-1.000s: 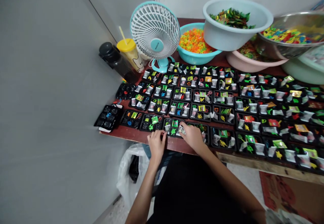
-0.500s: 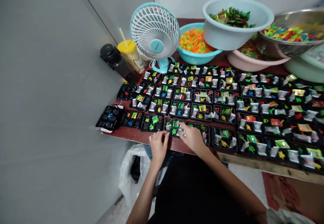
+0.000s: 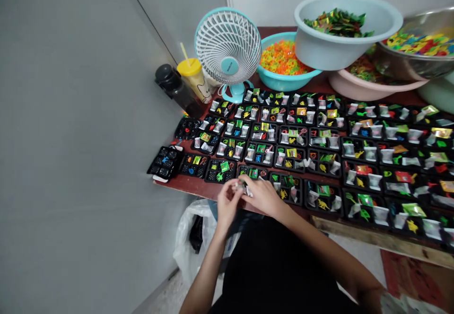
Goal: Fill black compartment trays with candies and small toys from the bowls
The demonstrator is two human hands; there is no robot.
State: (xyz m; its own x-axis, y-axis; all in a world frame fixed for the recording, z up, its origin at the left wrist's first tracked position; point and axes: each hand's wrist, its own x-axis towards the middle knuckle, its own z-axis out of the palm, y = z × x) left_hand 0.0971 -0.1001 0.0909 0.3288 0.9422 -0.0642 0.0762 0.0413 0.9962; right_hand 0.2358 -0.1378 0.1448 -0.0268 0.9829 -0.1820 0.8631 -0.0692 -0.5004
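Note:
Rows of small black trays cover a dark red table, each with tiny coloured toys and small clear packets. My left hand and my right hand meet at the table's near edge, just in front of one near-row tray. Between the fingertips of both hands sits a small clear packet, pinched from either side. Both hands have their fingers curled in.
A teal desk fan stands at the back left beside a yellow-lidded cup and a black bottle. Basins of coloured pieces line the back. A grey wall is at left. A white plastic bag lies under the table.
Both hands have drawn back from the tray toward the table edge and come together, lifting a small clear packet between them. The camera has shifted slightly left.

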